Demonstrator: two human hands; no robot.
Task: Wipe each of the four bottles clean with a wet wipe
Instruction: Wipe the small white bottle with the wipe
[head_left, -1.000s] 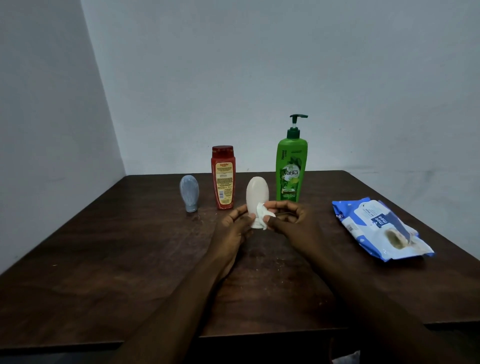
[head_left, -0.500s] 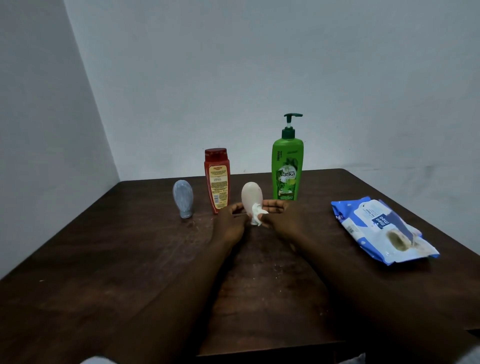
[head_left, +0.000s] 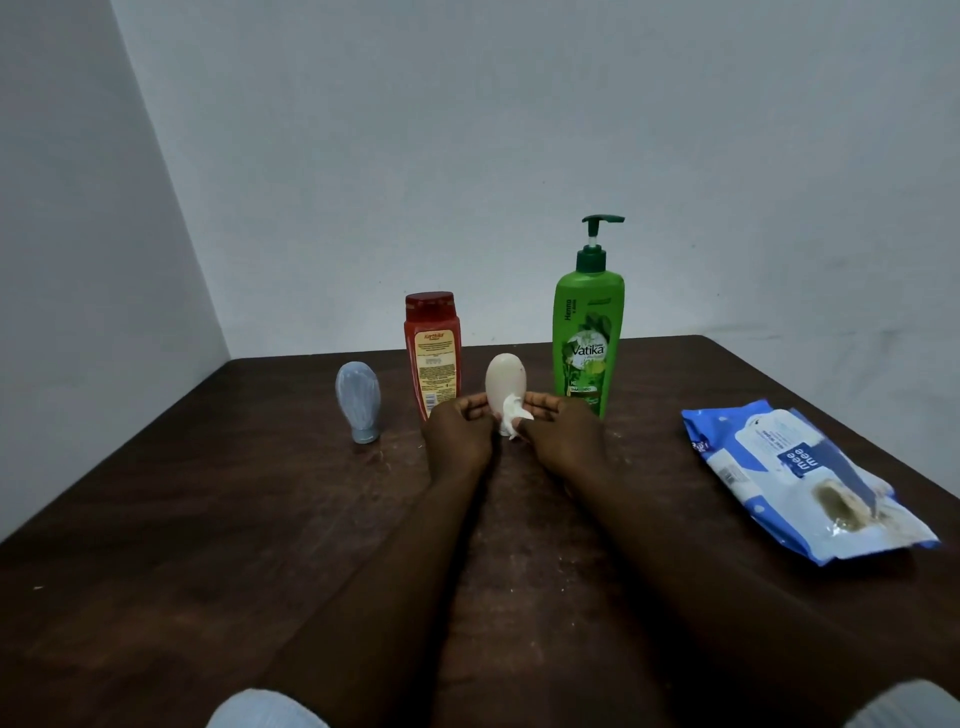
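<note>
Steadying cream bottle (head_left: 505, 382) near desk's (head_left: 208, 519) far edge with left grip (head_left: 460, 436) curled round it; pinching white wet wipe (head_left: 511, 415), apparently against bottle's base, with right grip (head_left: 563, 439).

The dark wooden desk (head_left: 208, 545) looks matt and scuffed, the green bottle (head_left: 588, 338) and red bottle (head_left: 432, 353) glossy plastic, the cream bottle (head_left: 505, 376) smooth and matt, the wipe (head_left: 511, 415) crumpled cloth, the wipes pack (head_left: 800, 467) shiny crinkled film.

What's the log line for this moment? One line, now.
step: wiping white bottle | left hand: holds bottle | right hand: pinches wipe against it
</note>
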